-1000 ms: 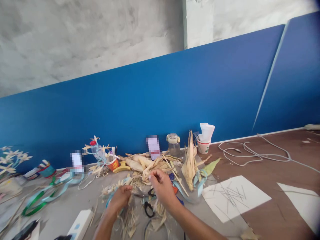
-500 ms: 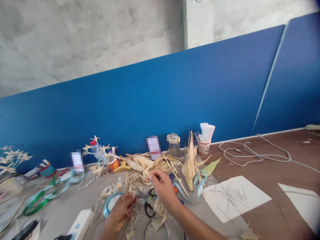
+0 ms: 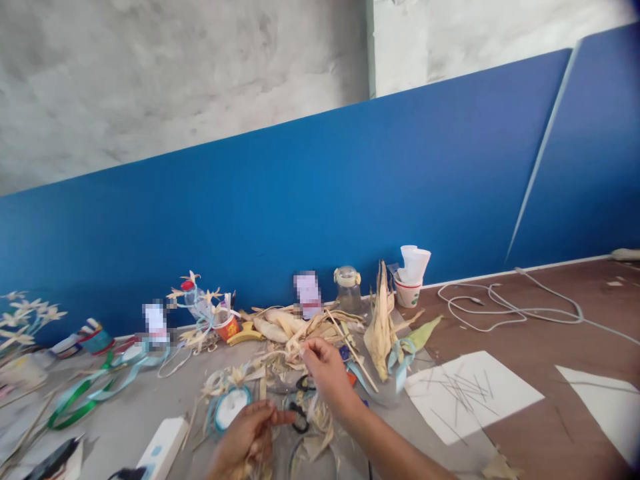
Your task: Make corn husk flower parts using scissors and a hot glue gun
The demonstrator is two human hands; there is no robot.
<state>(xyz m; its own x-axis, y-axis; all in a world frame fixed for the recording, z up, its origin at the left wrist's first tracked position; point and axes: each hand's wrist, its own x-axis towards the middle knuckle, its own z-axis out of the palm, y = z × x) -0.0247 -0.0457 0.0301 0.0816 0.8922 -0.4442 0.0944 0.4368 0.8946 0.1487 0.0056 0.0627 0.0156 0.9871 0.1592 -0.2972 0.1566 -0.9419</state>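
Observation:
My right hand (image 3: 327, 370) is closed in a pinch in front of a heap of dried corn husks (image 3: 280, 327). A small pale bit shows at its fingertips, too small to name against the husks behind. Lower and to the left is my left hand (image 3: 250, 433), index finger stretched to the right and the other fingers curled; what they hold, if anything, is hidden. Black-handled scissors (image 3: 300, 419) lie between the hands, partly covered by that finger. Beside my left hand sits a spool of light blue ribbon (image 3: 233, 407). Husk scraps (image 3: 320, 440) lie below my right wrist.
A bundle of husks (image 3: 380, 333) stands at right, near a lidded jar (image 3: 349, 293) and a paper cup (image 3: 407, 293). White paper (image 3: 473, 400) carries thin sticks. At left are husk flowers (image 3: 30, 317), green ribbon (image 3: 75, 407) and a power strip (image 3: 163, 450). A blue partition (image 3: 320, 200) rises behind.
My left hand has shifted slightly down, and its index finger now points out to the right, over the scissors. More of the ribbon spool shows. My right hand has barely moved.

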